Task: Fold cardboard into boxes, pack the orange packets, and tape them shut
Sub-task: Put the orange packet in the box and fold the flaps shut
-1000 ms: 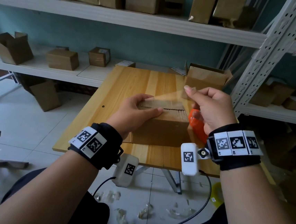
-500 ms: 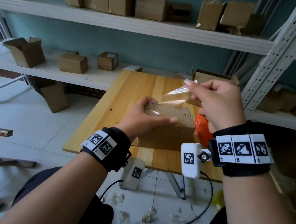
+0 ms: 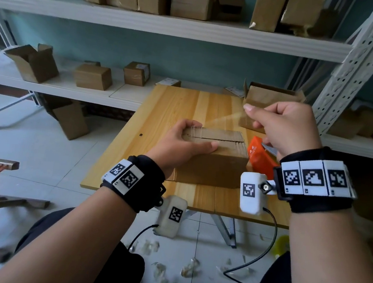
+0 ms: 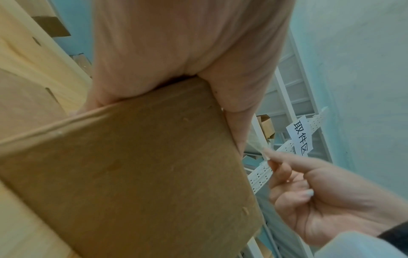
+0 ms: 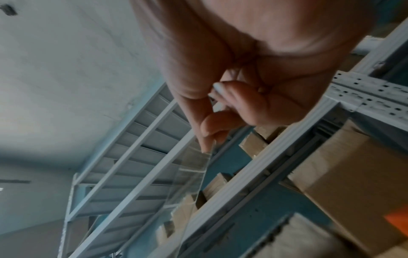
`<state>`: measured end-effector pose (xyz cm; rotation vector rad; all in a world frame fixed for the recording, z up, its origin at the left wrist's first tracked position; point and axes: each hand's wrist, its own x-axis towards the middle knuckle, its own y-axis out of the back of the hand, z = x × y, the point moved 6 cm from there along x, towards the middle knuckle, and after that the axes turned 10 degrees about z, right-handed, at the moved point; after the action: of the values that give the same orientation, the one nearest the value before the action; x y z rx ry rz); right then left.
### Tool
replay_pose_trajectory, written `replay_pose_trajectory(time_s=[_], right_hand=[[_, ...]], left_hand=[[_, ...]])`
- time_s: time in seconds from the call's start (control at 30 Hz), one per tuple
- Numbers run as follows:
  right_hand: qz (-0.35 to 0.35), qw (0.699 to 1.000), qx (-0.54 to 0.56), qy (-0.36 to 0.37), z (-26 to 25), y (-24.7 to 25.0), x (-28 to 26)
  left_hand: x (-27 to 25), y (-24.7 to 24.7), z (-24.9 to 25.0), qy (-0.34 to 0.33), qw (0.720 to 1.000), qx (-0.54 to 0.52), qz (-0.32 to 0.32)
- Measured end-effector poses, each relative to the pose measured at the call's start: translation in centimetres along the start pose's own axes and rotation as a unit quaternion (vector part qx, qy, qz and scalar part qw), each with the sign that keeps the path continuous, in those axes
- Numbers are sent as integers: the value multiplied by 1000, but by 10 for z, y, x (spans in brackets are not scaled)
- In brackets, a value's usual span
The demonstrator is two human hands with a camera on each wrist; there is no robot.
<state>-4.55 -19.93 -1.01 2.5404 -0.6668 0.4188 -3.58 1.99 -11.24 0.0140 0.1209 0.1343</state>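
Compared with half a second earlier, the right hand (image 3: 282,127) is now drawing the clear tape strip (image 3: 223,118) tauter, pinching its end. The left hand (image 3: 180,144) is gripping the closed brown cardboard box (image 3: 215,164) beneath it, thumb along the top.

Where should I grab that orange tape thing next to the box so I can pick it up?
Probably by its broad orange plastic body, coming from above on the right. The orange plastic tape dispenser lies on the wooden table against the brown cardboard box, which blocks its left. Its far end looks like a metal blade; stay clear.
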Motion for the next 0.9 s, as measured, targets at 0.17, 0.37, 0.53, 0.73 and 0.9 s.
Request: replay_pose_trajectory(time_s=[0.17, 0.37, 0.53, 0.73, 0.9], right_hand=[[-39, 998, -23, -38, 20, -3, 1], [-73, 994, -28, -74, 41, -10, 0], [-77, 993, -19, -87, 55, -19, -3], [-98, 985, 21, -142, 72, -25, -3], [-102, 978, 57, -172, 78, -29, -6]], left_hand=[[-1, 0, 2, -3, 1000, 5, 9], [-2, 0, 3, -8, 1000, 14, 11], [-3, -1, 3, -11, 1000, 10, 12], [-3, 0, 2, -8, 1000, 5, 4], [-3, -1, 3, -6, 1000, -2, 5]])
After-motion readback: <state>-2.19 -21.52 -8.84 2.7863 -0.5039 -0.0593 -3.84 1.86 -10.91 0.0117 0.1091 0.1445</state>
